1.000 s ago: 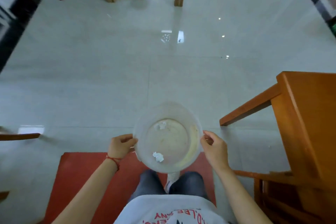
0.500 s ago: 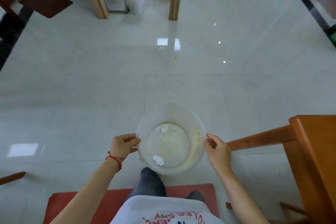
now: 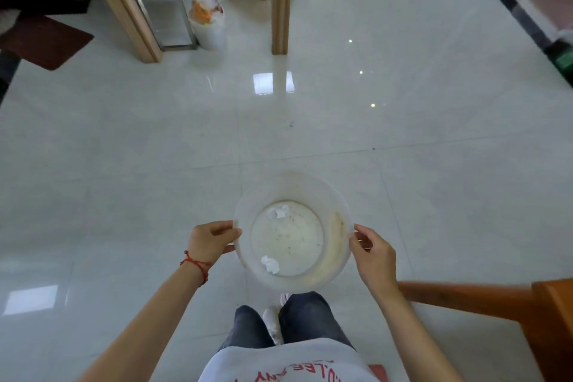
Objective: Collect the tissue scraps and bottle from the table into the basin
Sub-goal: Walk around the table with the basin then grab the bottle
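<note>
Translucent plastic basin (image 3: 336, 195) being carried level above the pale tiled floor (image 3: 124, 164), the left hand (image 3: 208, 240) gripping its left rim and the right hand (image 3: 373, 254) gripping its right rim — fingers curled over each edge. Two crumpled tissue scraps are lying inside: one (image 3: 278, 211) at the far side, one (image 3: 270, 264) at the near side. Wooden furniture (image 3: 496, 304) is showing at lower right.

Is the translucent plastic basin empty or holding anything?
Not empty. The translucent plastic basin holds two crumpled white tissue scraps; no bottle shows inside.
</note>
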`<action>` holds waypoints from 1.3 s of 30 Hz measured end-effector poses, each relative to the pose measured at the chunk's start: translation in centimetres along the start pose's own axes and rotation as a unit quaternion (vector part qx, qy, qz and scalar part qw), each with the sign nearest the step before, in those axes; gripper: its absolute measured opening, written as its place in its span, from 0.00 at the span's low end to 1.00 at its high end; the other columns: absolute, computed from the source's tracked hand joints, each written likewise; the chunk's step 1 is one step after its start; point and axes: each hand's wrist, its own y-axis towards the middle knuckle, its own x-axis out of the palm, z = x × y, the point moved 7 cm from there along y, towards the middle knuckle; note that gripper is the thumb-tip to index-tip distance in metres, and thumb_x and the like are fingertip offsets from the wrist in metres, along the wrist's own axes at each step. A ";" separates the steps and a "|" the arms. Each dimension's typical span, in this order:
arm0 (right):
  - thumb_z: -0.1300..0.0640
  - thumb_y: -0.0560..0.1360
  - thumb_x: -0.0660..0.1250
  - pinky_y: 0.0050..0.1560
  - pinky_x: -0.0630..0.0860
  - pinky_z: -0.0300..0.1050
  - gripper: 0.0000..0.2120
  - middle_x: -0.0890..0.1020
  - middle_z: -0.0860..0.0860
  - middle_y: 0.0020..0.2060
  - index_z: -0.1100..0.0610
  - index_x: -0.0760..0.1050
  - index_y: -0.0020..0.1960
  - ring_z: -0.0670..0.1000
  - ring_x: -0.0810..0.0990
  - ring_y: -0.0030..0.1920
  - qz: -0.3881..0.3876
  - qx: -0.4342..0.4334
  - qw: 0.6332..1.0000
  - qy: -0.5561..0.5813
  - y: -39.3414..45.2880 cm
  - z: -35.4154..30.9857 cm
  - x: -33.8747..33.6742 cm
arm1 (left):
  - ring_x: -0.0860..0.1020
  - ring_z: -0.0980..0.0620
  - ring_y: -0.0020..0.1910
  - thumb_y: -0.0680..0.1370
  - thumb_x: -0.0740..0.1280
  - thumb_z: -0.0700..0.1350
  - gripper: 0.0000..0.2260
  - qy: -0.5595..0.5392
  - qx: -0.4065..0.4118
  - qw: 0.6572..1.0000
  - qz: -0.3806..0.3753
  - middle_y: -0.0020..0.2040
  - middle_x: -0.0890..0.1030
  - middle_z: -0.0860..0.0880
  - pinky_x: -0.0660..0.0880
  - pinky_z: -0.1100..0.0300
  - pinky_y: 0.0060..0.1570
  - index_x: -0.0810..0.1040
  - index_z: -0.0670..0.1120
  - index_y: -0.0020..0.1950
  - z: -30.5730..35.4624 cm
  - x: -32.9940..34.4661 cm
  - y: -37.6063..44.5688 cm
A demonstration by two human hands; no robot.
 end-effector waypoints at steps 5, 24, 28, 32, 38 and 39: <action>0.60 0.74 0.65 0.42 0.68 0.27 0.13 0.79 0.48 0.43 0.59 0.76 0.59 0.42 0.77 0.42 0.021 0.017 0.999 0.027 7.0 -1.5 -0.6 | 0.79 0.50 0.38 0.71 0.68 0.34 0.11 0.011 -0.006 1.000 -0.019 0.39 0.81 0.48 0.78 0.70 0.30 0.79 0.34 0.53 4.8 3.2 6.8; 0.62 0.74 0.65 0.39 0.70 0.23 0.12 0.80 0.50 0.42 0.60 0.77 0.57 0.38 0.76 0.40 0.227 0.171 0.952 0.116 21.3 -2.1 -8.8 | 0.77 0.43 0.47 0.71 0.68 0.34 0.13 0.167 0.043 0.962 -0.210 0.49 0.79 0.41 0.76 0.51 0.52 0.77 0.34 0.56 23.8 23.1 23.1; 0.61 0.74 0.65 0.48 0.74 0.38 0.12 0.80 0.51 0.41 0.60 0.77 0.58 0.42 0.76 0.40 0.291 0.215 0.922 0.140 21.7 -1.7 -10.4 | 0.78 0.44 0.46 0.72 0.68 0.35 0.13 0.214 0.065 0.934 -0.279 0.49 0.79 0.42 0.77 0.55 0.47 0.77 0.35 0.56 27.0 28.6 25.1; 0.61 0.74 0.65 0.47 0.72 0.38 0.13 0.80 0.52 0.43 0.59 0.76 0.59 0.43 0.77 0.41 0.337 0.254 0.890 0.173 21.8 -0.8 -11.2 | 0.78 0.52 0.39 0.71 0.68 0.34 0.13 0.239 0.073 0.906 -0.342 0.42 0.81 0.45 0.78 0.70 0.31 0.78 0.34 0.55 29.1 33.7 26.2; 0.60 0.74 0.66 0.49 0.76 0.41 0.14 0.81 0.54 0.45 0.60 0.76 0.59 0.50 0.79 0.46 0.396 0.295 0.846 0.202 21.3 0.8 -12.9 | 0.78 0.52 0.39 0.71 0.68 0.33 0.12 0.288 0.082 0.862 -0.409 0.41 0.81 0.46 0.78 0.70 0.30 0.78 0.34 0.54 30.4 41.3 26.4; 0.60 0.74 0.66 0.47 0.75 0.37 0.14 0.81 0.54 0.44 0.60 0.76 0.59 0.50 0.79 0.45 0.406 0.300 0.840 0.200 21.2 1.1 -13.4 | 0.78 0.52 0.39 0.71 0.68 0.33 0.12 0.295 0.083 0.855 -0.418 0.42 0.81 0.46 0.78 0.69 0.31 0.78 0.34 0.54 30.4 42.5 26.2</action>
